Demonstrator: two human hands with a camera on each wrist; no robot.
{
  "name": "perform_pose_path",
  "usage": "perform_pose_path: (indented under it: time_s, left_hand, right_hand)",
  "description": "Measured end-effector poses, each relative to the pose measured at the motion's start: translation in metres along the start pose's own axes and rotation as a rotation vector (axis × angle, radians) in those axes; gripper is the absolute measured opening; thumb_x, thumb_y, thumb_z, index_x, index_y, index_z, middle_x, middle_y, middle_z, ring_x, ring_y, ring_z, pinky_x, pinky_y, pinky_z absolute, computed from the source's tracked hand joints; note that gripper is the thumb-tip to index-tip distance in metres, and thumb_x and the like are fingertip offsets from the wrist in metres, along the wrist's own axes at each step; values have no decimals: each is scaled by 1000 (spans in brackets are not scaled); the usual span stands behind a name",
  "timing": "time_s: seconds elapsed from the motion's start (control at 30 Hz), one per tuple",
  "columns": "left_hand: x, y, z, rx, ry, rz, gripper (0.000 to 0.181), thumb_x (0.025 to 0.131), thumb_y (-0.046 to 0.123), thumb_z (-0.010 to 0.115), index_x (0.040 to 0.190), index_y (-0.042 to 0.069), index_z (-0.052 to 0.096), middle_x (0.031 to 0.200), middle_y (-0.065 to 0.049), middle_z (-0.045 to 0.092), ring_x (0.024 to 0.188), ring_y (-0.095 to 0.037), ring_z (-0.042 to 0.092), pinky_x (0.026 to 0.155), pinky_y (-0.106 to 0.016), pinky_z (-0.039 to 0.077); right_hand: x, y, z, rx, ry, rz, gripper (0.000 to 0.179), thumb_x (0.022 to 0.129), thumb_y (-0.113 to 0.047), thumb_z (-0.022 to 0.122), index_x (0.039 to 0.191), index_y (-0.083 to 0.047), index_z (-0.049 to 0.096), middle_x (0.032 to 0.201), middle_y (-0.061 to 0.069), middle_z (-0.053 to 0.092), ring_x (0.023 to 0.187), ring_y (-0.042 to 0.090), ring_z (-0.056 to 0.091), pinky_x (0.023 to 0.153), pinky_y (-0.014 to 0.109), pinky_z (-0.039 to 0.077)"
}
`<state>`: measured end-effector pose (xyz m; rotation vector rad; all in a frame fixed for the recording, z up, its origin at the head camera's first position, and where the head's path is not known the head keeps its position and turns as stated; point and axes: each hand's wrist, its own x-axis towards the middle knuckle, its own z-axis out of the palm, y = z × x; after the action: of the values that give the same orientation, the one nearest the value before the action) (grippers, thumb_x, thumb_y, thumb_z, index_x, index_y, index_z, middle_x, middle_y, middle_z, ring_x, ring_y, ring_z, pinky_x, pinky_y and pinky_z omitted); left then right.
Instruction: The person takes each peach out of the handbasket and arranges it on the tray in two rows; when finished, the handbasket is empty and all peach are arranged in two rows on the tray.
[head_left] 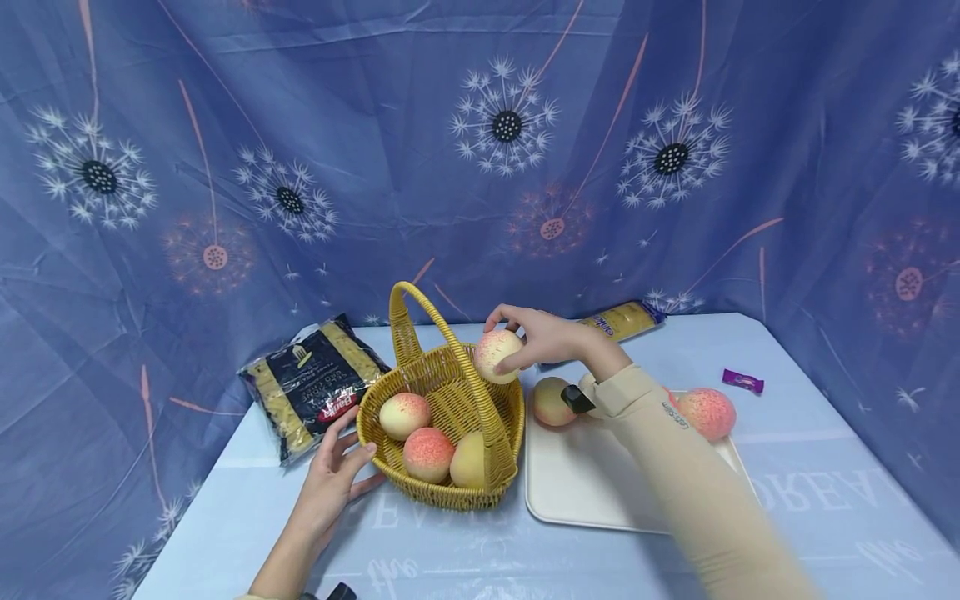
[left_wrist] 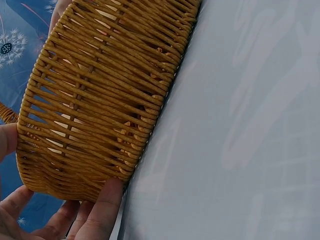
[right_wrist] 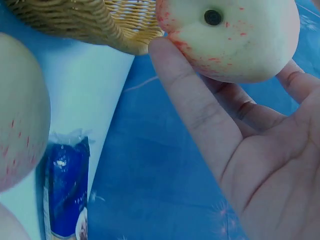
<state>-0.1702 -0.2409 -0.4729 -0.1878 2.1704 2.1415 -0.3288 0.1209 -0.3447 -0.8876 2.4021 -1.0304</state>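
Observation:
A peach with pale, red-speckled skin (head_left: 498, 356) is pinched by my right hand (head_left: 551, 337) at the right rim of the yellow wicker basket (head_left: 442, 497). In the right wrist view, this peach (right_wrist: 240, 45) shows a dark round spot, with fingers and thumb about it. My left hand (head_left: 330, 475) grips the basket's left end. In the left wrist view its fingertips (left_wrist: 107, 200) lie against the woven wall. Inside the basket are a pale peach (head_left: 405, 415), a redder peach (head_left: 428, 455) and a yellowish one (head_left: 468, 461), partly behind the handle.
On the right a white tray (head_left: 592, 500) bears a yellowish peach (head_left: 553, 402), a pink peach (head_left: 708, 413) and others partly behind my sleeve. A dark pasta bag (head_left: 315, 379) lies left of the basket. Behind are a blue-and-yellow packet (head_left: 626, 321) and a purple wrapped sweet (head_left: 743, 382).

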Motion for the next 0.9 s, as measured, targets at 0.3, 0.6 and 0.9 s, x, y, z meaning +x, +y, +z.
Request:
perform_pose_path:
  time_s: [0.3,0.6,0.9]
  left_hand:
    - [0,-2,0,0,1,3,70,110,20,63,168,37,29,164,-19,37,135,-23,62,106,-53,62]
    - [-1,-1,-1,3,5,-1,70,110,20,63,168,38,28,164,-19,37,135,-24,61,106,-52,62]
    - [0,-1,1,-8,-4,14,72,109,19,64,169,36,27,164,-20,36,127,-11,66,103,-48,64]
  right_hand:
    - [-24,3,-5,23,32,-28,56,92,-26,84,139,-20,54,135,18,57,106,28,69,84,39,66]
    - [-46,8,1,40,37,-43,55,91,-28,85,136,-23,55,125,13,64,105,25,69,88,40,64]
    - [-65,23,4,19,83,-90,60,91,-28,86,143,-19,58,135,9,64,118,23,62,95,42,60]
